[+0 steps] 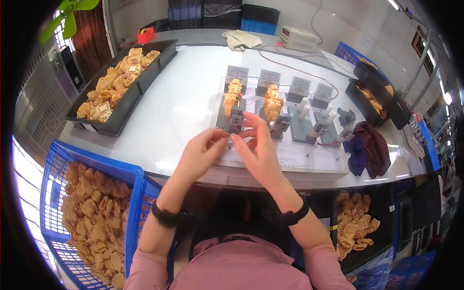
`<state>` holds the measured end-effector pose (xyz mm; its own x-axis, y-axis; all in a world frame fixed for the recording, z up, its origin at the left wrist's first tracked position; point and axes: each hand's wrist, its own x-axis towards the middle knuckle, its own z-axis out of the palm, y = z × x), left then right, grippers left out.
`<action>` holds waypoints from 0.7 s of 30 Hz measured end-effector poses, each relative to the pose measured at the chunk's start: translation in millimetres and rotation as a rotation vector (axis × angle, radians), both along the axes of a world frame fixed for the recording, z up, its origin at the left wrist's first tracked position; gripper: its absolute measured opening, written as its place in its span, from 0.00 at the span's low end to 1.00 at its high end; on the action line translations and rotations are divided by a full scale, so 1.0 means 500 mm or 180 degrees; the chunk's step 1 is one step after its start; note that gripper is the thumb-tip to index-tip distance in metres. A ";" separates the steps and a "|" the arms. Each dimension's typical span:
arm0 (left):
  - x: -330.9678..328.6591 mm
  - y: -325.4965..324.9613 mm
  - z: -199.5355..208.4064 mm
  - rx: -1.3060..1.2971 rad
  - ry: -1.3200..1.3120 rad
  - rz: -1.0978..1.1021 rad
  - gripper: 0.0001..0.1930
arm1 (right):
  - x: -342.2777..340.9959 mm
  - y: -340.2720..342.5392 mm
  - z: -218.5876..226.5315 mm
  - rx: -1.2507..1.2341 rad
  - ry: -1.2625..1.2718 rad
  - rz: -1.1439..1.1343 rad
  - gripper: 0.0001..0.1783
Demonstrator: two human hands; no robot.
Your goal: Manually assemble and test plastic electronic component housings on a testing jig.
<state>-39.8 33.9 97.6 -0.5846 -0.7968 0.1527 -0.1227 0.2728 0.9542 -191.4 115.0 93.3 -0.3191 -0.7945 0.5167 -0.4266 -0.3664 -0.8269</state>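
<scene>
My left hand (201, 153) is curled in a pinch before the leftmost test fixture. Whatever its fingertips hold, if anything, is too small to make out. My right hand (261, 157) has its thumb by the left fingertips and its other fingers apart, reaching beside the fixture's grey clamp (237, 116). A yellow plastic part (232, 96) sits in that fixture, behind the clamp. A second yellow part (273, 103) sits in the neighbouring fixture, with its own grey clamp (281, 124). Analog meters (238, 75) stand behind the fixtures.
Two more fixtures with white posts (303, 110) stand at right, beside dark cloths (369, 150). A black tray (126, 104) of yellow parts lies at left. Below it is a blue crate (135, 166) full of parts. A power supply (298, 39) stands at the back.
</scene>
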 end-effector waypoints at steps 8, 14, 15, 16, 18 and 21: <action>-0.033 -0.149 0.085 -0.0888 0.0129 0.0150 0.23 | 0.005 -0.016 0.008 0.0006 -0.0174 0.0217 0.28; -0.147 -0.222 0.128 -0.0242 -0.1408 -0.0364 0.45 | -0.027 -0.031 -0.017 -0.0460 0.0051 0.0511 0.22; -0.150 -0.242 0.120 -0.0201 -0.1290 -0.0543 0.40 | -0.021 -0.039 -0.018 -0.0611 0.0055 0.0541 0.21; -0.125 -0.311 0.088 -0.0152 -0.1059 -0.0774 0.36 | 0.002 -0.046 -0.012 -0.0549 -0.0040 0.0685 0.20; -0.144 -0.293 0.111 -0.0633 -0.1354 -0.0386 0.29 | -0.003 -0.053 -0.023 -0.0544 -0.0170 0.0662 0.20; -0.182 -0.254 0.146 -0.0916 -0.1651 -0.0236 0.24 | -0.010 -0.034 -0.014 -0.0456 -0.0262 0.0702 0.20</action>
<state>-130.8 -93.3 170.7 -0.6929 -0.7201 0.0361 -0.5237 0.5370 0.6613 -196.6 98.2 86.1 -0.1920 -0.7701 0.6083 -0.2571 -0.5588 -0.7885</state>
